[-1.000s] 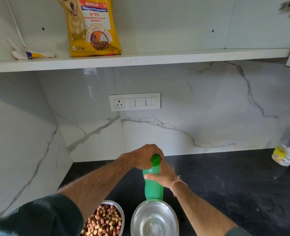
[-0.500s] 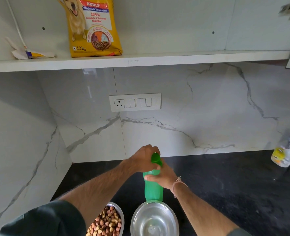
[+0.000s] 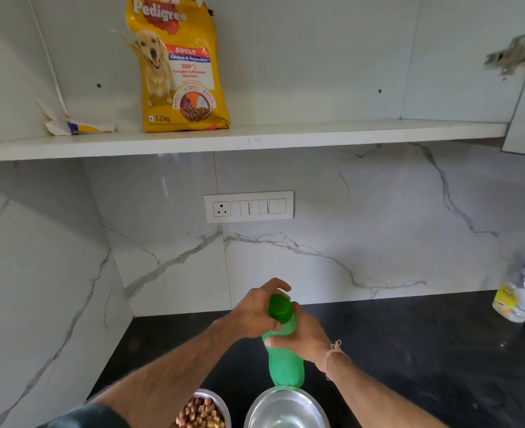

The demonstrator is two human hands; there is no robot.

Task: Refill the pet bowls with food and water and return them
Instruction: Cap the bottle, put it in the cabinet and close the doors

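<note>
Left grip: the left hand [image 3: 255, 313] curls its fingers over the cap [image 3: 279, 307], holding it from 9 o'clock as if to twist it.
Right grip: the right hand [image 3: 303, 338] wraps the green bottle [image 3: 286, 364] at its shoulder just under the cap, from 3 o'clock, and holds it roughly upright.
Bottle: it stands low in the middle of the view, with its base hidden behind the rim of the empty steel bowl [image 3: 286, 409] at 6 o'clock. Whether it rests on the table [image 3: 409, 350] cannot be told.
Handling: it is probably thin plastic that would dent under a hard squeeze. If full, it would be fairly heavy and its water would slosh. A hold on the firmer shoulder suits uncapping, and a hold lower on the body would steady the pour.
Bowls: the kibble bowl [image 3: 202, 412], at 7 o'clock from the bottle, looks filled. The steel one looks dry, so water seems to be the step in hand.
Beyond: a food bag [image 3: 178, 72] stands on the shelf [image 3: 255, 137] at 12 o'clock. A clear bottle [image 3: 515, 299] stands well apart at 3 o'clock.
</note>
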